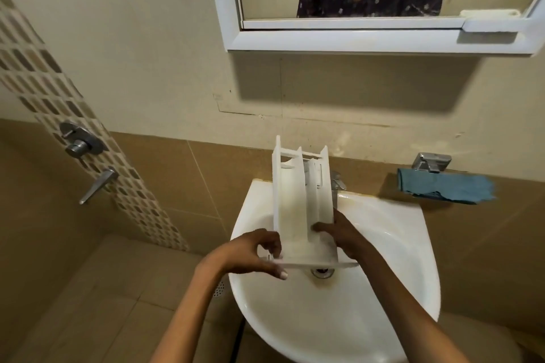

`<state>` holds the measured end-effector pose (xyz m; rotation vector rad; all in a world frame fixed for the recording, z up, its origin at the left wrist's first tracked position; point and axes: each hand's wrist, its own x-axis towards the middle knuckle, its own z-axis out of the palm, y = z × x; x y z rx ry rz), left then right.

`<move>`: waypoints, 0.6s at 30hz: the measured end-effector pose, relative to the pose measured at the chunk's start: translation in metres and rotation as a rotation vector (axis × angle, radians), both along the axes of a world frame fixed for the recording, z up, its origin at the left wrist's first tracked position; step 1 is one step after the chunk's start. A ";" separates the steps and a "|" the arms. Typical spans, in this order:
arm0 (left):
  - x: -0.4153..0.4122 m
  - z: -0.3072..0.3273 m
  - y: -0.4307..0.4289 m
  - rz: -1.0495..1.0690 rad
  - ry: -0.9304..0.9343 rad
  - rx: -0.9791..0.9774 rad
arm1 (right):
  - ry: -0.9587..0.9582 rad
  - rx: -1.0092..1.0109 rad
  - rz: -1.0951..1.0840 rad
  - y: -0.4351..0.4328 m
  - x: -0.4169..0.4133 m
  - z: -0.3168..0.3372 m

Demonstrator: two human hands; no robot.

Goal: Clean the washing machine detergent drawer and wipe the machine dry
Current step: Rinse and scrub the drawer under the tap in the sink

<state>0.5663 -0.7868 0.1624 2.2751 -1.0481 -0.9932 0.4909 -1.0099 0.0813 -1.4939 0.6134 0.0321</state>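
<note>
A white plastic detergent drawer (295, 215), matt and filmed with chalky residue, above a glossy white ceramic sink (392, 244) yellowed near its back rim. Polished metal gleams on the shower valve (81, 141) and the wall fitting (432, 160) — both bright and smooth. The blue cloth (442, 187) looks soft and crumpled. Brown wall tiles (165, 177) are smooth with a dull sheen; the mirror frame (324, 41) is smooth white — plastic or painted, hard to tell.

Home bathroom, white washbasin (383, 233) on tiled wall (165, 174), framed mirror (339, 38) above, shower mixer (81, 141) at left
</note>
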 end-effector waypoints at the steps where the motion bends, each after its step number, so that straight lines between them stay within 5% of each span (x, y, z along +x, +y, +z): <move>1: 0.004 -0.001 -0.001 0.076 0.020 -0.059 | -0.017 -0.039 -0.013 0.002 -0.002 -0.001; 5: 0.016 -0.004 -0.029 0.610 0.091 -0.367 | -0.079 -0.191 -0.040 0.012 -0.007 -0.014; 9: 0.019 -0.019 -0.060 0.697 0.261 -0.544 | -0.117 -0.257 -0.086 0.026 -0.007 -0.024; 15: 0.014 -0.031 -0.078 0.930 0.155 -0.579 | -0.126 -0.161 0.080 0.013 -0.019 -0.021; 18: 0.014 -0.032 -0.075 0.941 0.118 -0.597 | -0.122 0.043 -0.122 -0.007 -0.026 -0.026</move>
